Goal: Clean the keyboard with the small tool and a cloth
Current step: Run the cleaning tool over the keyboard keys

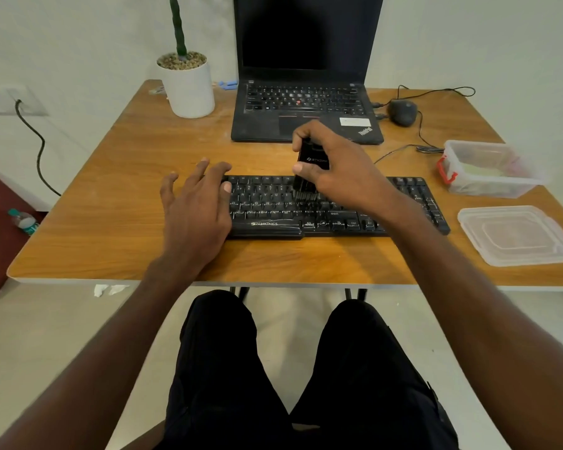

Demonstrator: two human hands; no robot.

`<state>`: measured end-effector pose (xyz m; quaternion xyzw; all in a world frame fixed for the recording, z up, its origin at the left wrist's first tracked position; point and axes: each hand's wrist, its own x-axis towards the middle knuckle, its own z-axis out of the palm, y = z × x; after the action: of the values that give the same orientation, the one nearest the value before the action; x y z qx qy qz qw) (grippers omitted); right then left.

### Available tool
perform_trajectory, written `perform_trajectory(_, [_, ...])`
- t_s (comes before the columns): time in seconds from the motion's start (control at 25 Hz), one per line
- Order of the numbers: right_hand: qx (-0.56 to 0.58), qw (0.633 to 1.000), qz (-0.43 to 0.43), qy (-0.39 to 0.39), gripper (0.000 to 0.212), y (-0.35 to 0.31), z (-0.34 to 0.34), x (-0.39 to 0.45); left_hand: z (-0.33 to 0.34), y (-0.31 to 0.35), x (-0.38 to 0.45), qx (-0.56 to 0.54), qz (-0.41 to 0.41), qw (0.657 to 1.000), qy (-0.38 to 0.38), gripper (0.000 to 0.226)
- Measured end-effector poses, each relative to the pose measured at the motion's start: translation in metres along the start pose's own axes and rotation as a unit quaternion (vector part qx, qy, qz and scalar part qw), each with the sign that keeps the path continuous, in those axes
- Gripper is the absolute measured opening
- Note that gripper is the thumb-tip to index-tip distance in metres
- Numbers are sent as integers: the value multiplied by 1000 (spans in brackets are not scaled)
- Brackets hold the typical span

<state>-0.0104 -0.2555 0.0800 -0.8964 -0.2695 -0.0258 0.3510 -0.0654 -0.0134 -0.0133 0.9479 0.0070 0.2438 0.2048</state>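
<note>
Left end of the keyboard (306, 219) hidden under the left hand (195, 209); some middle keys covered by the right hand (335, 170). Top of the brush (311, 177) lost inside that hand's fingers. Beyond the right hand, laptop (306, 92) screen cut by the upper edge. Contents of the plastic box (488, 167), far right of the right hand, too blurred to tell.

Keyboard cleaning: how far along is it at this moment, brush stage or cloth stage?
Brush stage. The right hand grips the small brush tool, bristles down on the middle keys of the keyboard. The left hand rests with fingers spread on the keyboard's left end. How much has already been brushed cannot be told. No cloth is in hand; something pale lies in the open plastic container, possibly the cloth, so wiping looks still to come.
</note>
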Motion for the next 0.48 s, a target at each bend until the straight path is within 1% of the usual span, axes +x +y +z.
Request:
perform_trajectory(0.08, [1, 1000, 5, 18, 20, 5, 0, 3, 4, 25, -2, -18, 19, 1000, -13, 39])
perform_trajectory(0.16, [-19, 999, 34, 24, 23, 16, -12, 4, 12, 40, -8, 7, 62, 997, -40, 44])
perform_trajectory(0.24, [-70, 994, 83, 21, 25, 32, -29, 1, 16, 40, -8, 27, 84, 995, -47, 45])
perform_trajectory(0.32, [-107, 987, 117, 28, 25, 40, -39, -1, 16, 34, -7, 39, 81, 995, -48, 41])
perform_trajectory(0.4, [-64, 992, 88, 56, 25, 37, -35, -3, 18, 32, -6, 55, 87, 993, -58, 41])
perform_trajectory(0.48, [-40, 998, 27, 51, 26, 30, -27, -7, 19, 33, -6, 58, 86, 993, -64, 43])
